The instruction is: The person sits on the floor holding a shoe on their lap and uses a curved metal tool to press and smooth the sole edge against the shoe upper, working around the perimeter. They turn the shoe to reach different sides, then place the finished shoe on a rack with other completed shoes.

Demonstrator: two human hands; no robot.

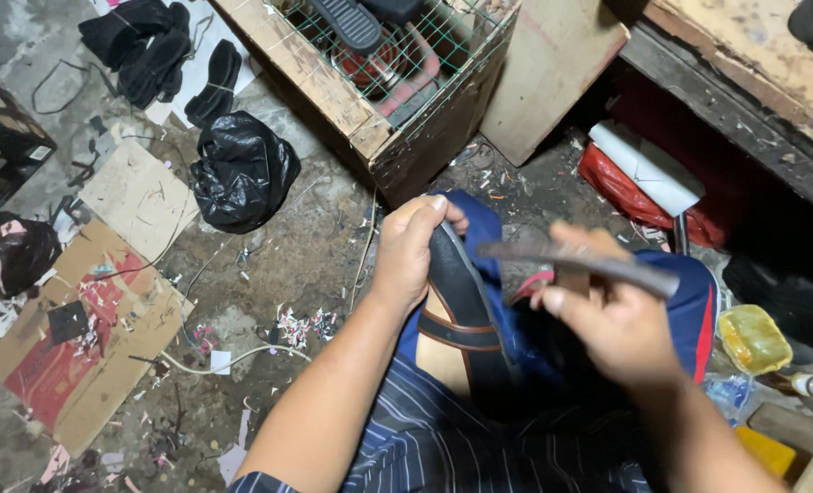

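At frame centre, the left hand grips a black shoe sole. The right hand, lower right, clasps a dark strip.

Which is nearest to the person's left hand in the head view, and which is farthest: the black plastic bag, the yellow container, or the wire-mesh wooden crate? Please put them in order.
From the left hand:
1. Wire-mesh wooden crate, just above the hand.
2. Black plastic bag, up and to the left on the floor.
3. Yellow container, far to the right, beyond the right hand.
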